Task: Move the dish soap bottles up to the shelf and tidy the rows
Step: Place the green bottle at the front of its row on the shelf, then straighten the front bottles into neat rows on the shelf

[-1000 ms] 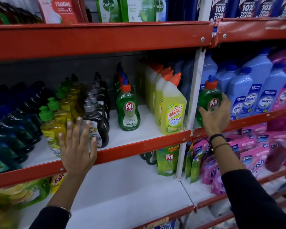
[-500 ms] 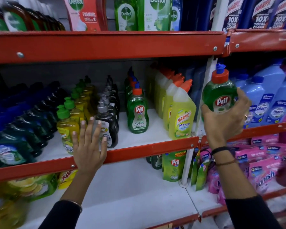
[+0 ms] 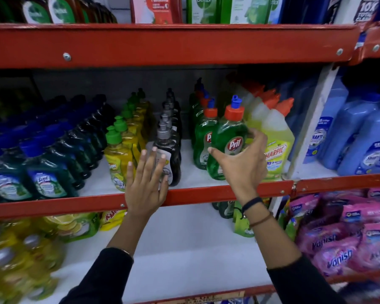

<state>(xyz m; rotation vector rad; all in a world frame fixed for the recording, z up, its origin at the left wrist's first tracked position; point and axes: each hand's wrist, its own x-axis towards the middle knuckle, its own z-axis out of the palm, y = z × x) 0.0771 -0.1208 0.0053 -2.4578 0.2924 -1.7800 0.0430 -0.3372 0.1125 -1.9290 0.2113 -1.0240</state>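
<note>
My right hand point(image 3: 242, 163) grips a green Pril dish soap bottle point(image 3: 229, 132) with an orange and blue cap, holding it at the front of the middle shelf point(image 3: 206, 195), just right of the row of green Pril bottles point(image 3: 203, 139). Its base is at or just above the shelf board. My left hand point(image 3: 146, 185) is spread flat, fingers apart, against the fronts of the dark grey-capped bottle point(image 3: 170, 150) and the yellow green-capped bottle point(image 3: 116, 159), palm over the red shelf lip.
Yellow Harpic bottles point(image 3: 276, 141) stand directly right of the held bottle. Dark blue-capped bottles point(image 3: 46, 170) fill the left. Blue bottles point(image 3: 360, 137) sit past the white upright point(image 3: 307, 137). Green Pril pouches point(image 3: 241, 218) and pink Vanish packs point(image 3: 342, 238) lie on the lower shelf point(image 3: 184, 249).
My right hand carried the green Pril bottle from the right bay, past the upright, leftward and down to the front of the Pril row. My left hand stayed against the front bottles.
</note>
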